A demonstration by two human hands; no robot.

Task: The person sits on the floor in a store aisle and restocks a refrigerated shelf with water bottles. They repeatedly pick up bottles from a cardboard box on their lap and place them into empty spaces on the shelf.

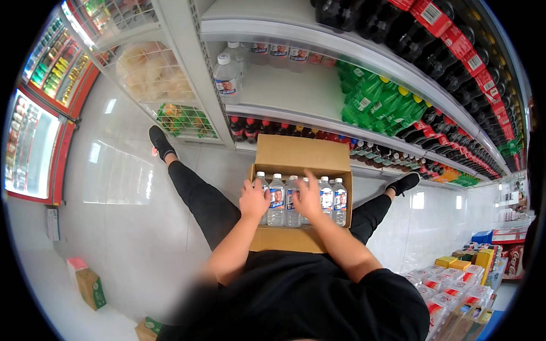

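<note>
An open cardboard carton lies on the floor between my legs. Inside it stands a row of clear plastic bottles with white caps and blue printed labels. My left hand is over the leftmost bottle, fingers apart, hiding most of it. Over the middle of the row, my right hand has its fingers spread and partly covers a bottle. Whether the fingertips touch the bottles is unclear. At the row's right end, two bottles show plainly.
Ahead is a shelving unit with similar clear bottles, green bottles and dark cola bottles. A wire rack adjoins its left side. Lit fridges stand far left. Shrink-wrapped packs are stacked at right.
</note>
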